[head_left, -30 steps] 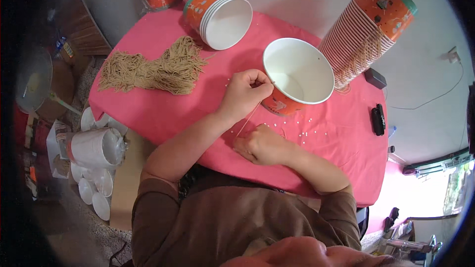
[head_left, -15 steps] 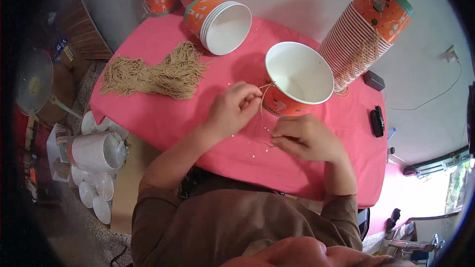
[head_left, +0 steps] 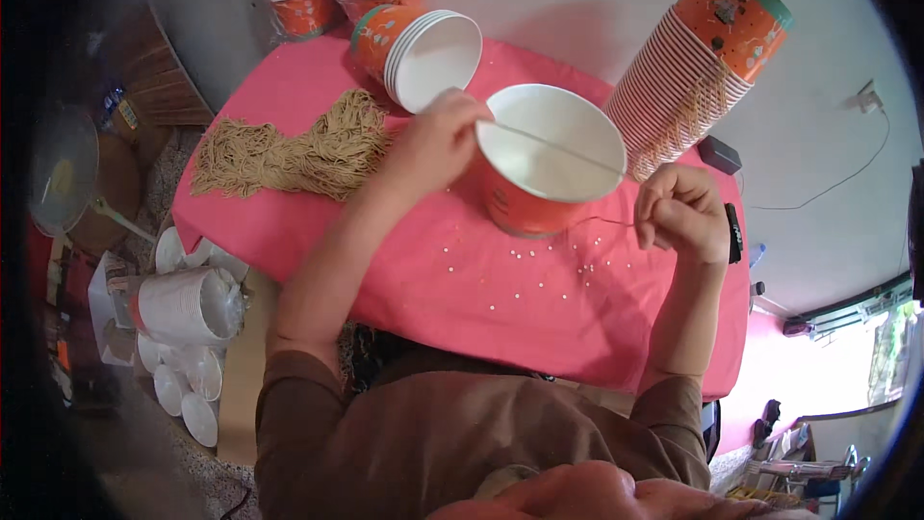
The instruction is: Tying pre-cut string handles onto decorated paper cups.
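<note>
String (head_left: 553, 143) now stretches across the cup (head_left: 549, 162); hands have spread apart.

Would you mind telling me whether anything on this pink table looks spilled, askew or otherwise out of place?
Yes: small white beads lie scattered loose over the pink cloth in front of the upright orange paper cup. The stack of cups behind it lies on its side, and the tall stack to the right leans.
</note>
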Available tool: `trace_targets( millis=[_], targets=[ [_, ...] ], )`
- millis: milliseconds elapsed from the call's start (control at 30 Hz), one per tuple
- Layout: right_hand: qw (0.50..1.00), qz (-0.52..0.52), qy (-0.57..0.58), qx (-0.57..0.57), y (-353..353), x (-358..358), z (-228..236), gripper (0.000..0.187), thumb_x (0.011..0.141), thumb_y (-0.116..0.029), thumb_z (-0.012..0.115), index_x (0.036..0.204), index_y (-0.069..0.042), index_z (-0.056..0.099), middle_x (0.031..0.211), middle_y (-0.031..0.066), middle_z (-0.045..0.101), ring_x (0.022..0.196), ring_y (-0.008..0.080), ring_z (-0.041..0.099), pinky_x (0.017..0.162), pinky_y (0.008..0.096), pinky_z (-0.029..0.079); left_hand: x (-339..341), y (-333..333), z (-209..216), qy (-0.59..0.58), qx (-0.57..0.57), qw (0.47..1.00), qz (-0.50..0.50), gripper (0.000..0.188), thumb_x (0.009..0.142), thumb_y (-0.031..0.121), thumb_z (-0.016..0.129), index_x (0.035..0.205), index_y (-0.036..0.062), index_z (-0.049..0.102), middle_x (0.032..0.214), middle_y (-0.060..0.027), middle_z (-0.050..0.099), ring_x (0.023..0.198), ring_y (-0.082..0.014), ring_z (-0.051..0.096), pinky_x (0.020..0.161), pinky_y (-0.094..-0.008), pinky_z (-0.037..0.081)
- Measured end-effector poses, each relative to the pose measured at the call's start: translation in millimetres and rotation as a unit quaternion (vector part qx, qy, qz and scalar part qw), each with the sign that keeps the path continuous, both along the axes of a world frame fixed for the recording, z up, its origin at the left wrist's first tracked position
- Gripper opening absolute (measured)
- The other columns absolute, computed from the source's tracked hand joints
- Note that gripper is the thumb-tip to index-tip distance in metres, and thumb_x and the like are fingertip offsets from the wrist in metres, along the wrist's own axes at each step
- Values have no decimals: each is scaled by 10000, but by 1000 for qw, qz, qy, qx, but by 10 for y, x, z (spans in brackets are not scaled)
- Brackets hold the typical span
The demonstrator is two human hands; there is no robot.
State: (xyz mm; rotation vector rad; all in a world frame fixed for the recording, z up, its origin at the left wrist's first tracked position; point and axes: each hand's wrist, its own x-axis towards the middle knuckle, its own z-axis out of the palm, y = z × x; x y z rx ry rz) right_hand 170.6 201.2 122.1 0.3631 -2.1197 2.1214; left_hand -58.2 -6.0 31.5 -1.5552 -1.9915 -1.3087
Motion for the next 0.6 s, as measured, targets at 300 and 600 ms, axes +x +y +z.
trace_targets(
  millis=[300,600],
  targets=[
    [996,21,5,-92,-224,-415,95,158,966,-124,506,946,13,582,639,120,622,412,117,478,393,217,375,579,-274,481,-327,39,930,-163,216,939,58,499,1106,5,625,822,-20,627,708,-56,566,629,-206,469],
    [988,14,79,-131,-405,-605,194,183,983,-145,486,969,8,586,640,89,603,428,113,473,405,213,363,961,-175,480,-512,-31,816,-266,168,953,140,587,1008,-6,650,736,7,603,589,-46,529,519,-191,425]
  ],
)
